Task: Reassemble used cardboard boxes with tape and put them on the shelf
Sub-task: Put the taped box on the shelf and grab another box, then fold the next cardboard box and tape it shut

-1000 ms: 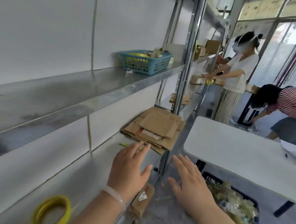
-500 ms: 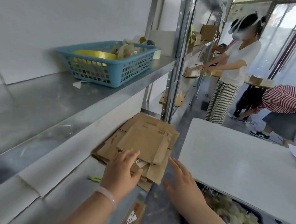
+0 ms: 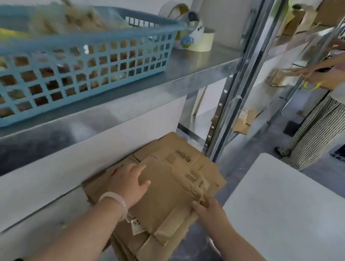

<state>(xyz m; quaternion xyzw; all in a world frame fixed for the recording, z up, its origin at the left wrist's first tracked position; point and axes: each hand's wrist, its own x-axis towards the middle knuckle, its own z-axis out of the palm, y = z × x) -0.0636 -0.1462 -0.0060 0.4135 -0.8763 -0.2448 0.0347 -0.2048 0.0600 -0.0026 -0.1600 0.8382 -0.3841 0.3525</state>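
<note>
Grip, left: the left hand (image 3: 129,183) lies flat and open on top of the stack of flattened cardboard boxes (image 3: 176,191), fingers spread and pointing away from the person, palm pressing the top sheet. A pale wristband (image 3: 114,202) sits on that wrist.

Grip, right: the right hand (image 3: 209,210) meets the right edge of the same top sheet, thumb laid on a folded flap. Its fingers reach the cardboard's edge, but we cannot tell whether they curl under it or only touch it.

Location of stack: we find the boxes on the lower shelf (image 3: 36,235), near the metal upright post (image 3: 237,84), with the front corner of the pile overhanging the shelf edge. Several sheets are layered unevenly; a small white label shows near the left wrist.

Surroundings: on the upper shelf (image 3: 129,91) stands a blue basket (image 3: 81,54) with blurred brownish contents, and just beside its far end some tape rolls (image 3: 201,41). A white table (image 3: 283,217) stands to the right of the stack, apart from the shelf. More flat cardboard (image 3: 242,122) lies in the next bay. Beyond, we note another person in striped trousers (image 3: 319,129) at the far shelving, holding a yellow ring (image 3: 311,86).
</note>
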